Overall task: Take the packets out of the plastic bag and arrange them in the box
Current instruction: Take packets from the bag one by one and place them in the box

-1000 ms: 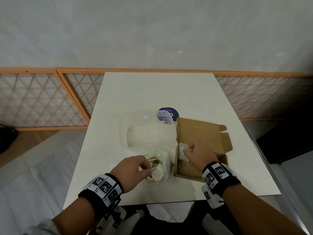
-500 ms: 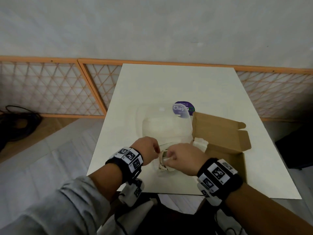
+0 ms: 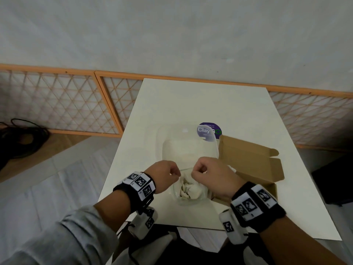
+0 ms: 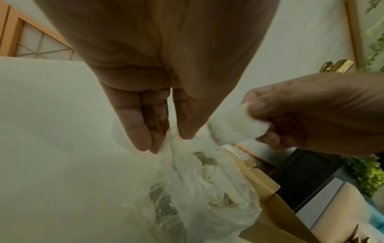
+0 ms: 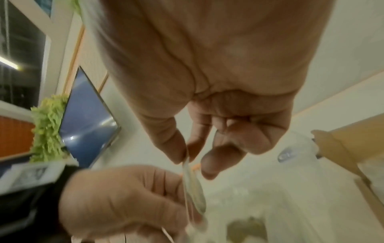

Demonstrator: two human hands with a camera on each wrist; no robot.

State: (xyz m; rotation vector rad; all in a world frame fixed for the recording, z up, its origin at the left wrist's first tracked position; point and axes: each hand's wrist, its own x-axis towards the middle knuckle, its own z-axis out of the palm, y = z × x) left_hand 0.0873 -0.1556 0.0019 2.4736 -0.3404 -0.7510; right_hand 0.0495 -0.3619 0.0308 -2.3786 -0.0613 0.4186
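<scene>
A clear plastic bag [image 3: 192, 196] with beige and white packets [image 3: 188, 189] inside hangs just above the white table's near edge. My left hand [image 3: 176, 174] pinches the left side of its mouth, and the left wrist view shows the fingertips [image 4: 145, 141] on the film. My right hand [image 3: 193, 174] pinches the right side, with thumb and forefinger [image 5: 178, 152] closed on a thin strip of the bag [image 5: 193, 189]. The open cardboard box [image 3: 250, 163] lies right of the bag, and a white packet [image 3: 232, 168] shows inside it behind my right hand.
A clear plastic container [image 3: 188, 148] stands just beyond the bag, with a purple round lid [image 3: 209, 131] behind it. The table [image 3: 202, 104] runs back to an orange lattice fence [image 3: 57, 104]. Black cables [image 3: 23, 138] lie on the floor at left.
My right hand left the box, where a white packet stays, and came across to the bag. Both hands now pinch the bag's mouth and hold it apart, a little higher.
</scene>
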